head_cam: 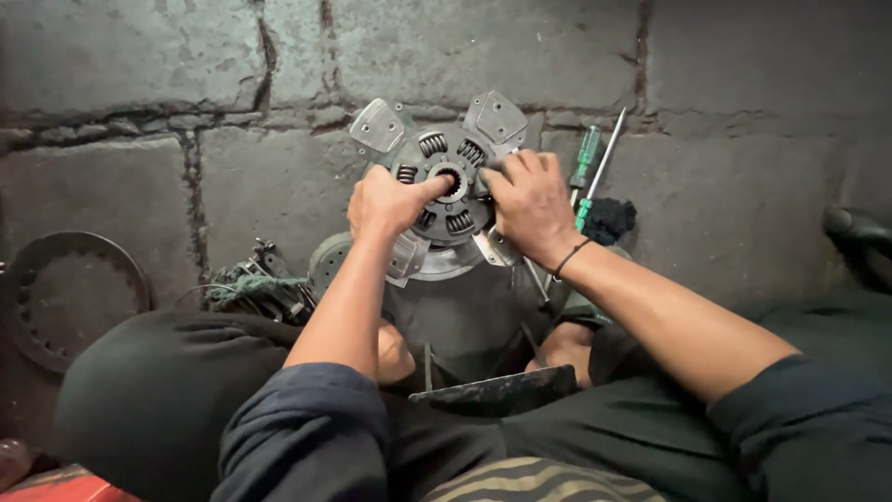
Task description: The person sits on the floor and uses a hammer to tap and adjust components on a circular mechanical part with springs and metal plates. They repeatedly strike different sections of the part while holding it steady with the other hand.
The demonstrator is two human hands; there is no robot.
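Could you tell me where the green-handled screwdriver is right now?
The green-handled screwdriver lies on the stone floor, just beyond the right hand, right of the clutch disc.

My left hand (386, 203) and right hand (528, 206) hide much of the clutch disc (444, 167). At the left edge, a dark toothed ring (65, 293) is cut off. I cannot make out the tangle of parts (255, 286) beside my knee.

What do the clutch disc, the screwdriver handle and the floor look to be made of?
Clutch disc: apparently bare metal, dull grey with coil springs and riveted pads. Screwdriver handle: likely translucent green plastic, glossy. Floor: seemingly stone or concrete slabs, rough, grimy, with cracked joints.
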